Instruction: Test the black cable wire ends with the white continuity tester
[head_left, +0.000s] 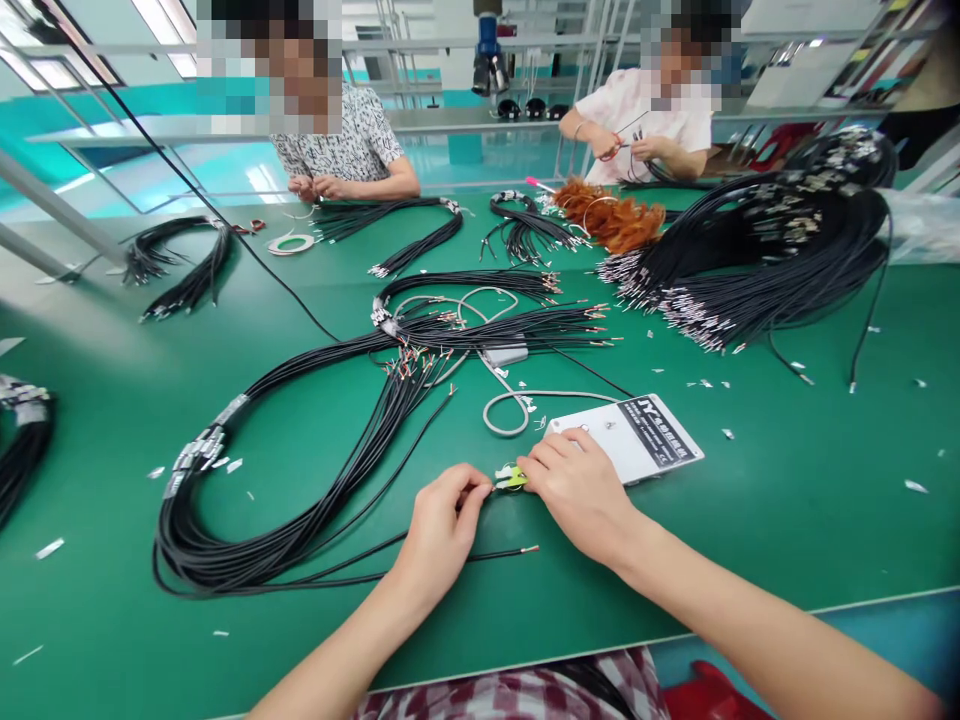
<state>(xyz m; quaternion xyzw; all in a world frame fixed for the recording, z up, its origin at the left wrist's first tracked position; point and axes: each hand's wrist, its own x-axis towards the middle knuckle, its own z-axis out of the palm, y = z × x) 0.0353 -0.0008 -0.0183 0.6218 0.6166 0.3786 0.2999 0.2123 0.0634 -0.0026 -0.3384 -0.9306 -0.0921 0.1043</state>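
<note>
My left hand [446, 525] is closed in a pinch on the end of a black cable [386, 543]. Its fingertips are beside a small yellow-green and white piece [511, 477], whose exact kind I cannot make out. At the other side of that piece, my right hand [574, 485] has its fingers closed on it, partly hiding it. Behind the right hand lies a flat white box [619, 450] with a dark printed label. Below the left hand, another cable end [517, 551] shows a bare coppery tip. These cables run back to a curved black cable bundle [225, 540].
More cable bundles lie further back on the green table [787, 520], with a large pile [787, 240] at right. A grey cord [495, 415] loops behind the box. Paper scraps are scattered about. Two people sit opposite; one [637, 135] handles a tool.
</note>
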